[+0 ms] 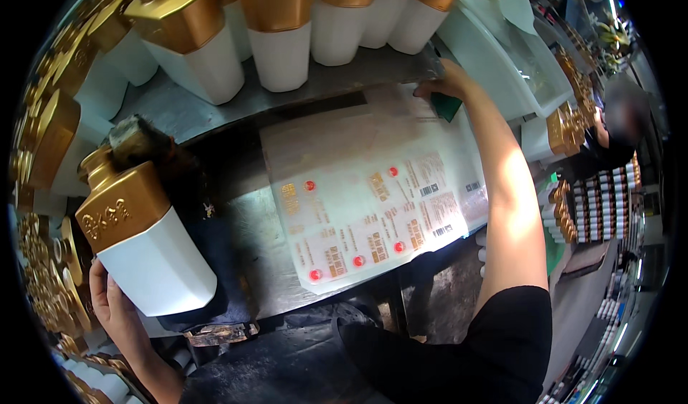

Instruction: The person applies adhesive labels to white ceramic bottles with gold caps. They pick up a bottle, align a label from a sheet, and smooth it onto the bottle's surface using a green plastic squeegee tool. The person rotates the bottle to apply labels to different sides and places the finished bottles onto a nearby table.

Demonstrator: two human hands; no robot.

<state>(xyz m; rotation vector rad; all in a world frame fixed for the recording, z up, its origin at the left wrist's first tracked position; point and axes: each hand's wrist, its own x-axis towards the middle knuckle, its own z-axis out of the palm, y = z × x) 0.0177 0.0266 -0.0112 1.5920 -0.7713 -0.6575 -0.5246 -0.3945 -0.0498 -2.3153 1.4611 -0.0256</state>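
Note:
My left hand (pixel 111 303) is closed round the lower side of a large white bottle (pixel 161 260) with a gold shoulder and neck. The bottle leans to the left, and part of the hand is hidden behind it. At the far right corner of a printed decal sheet (pixel 344 196), my right hand (pixel 450 81) is closed on a small dark-green flat scraper (pixel 446 106). Its fingertips are at the top of the sheet. Red dots, gold print and small barcodes cover the near part of the sheet, which lies on a metal worktop (pixel 276 289).
Several white-and-gold bottles (pixel 281 53) stand on a metal ledge (pixel 236 110) along the back and left. A pale plastic tub (pixel 512 53) sits at the back right. Beside the held bottle is a dark padded support (pixel 193 217). Another person (pixel 609 135) is at the far right.

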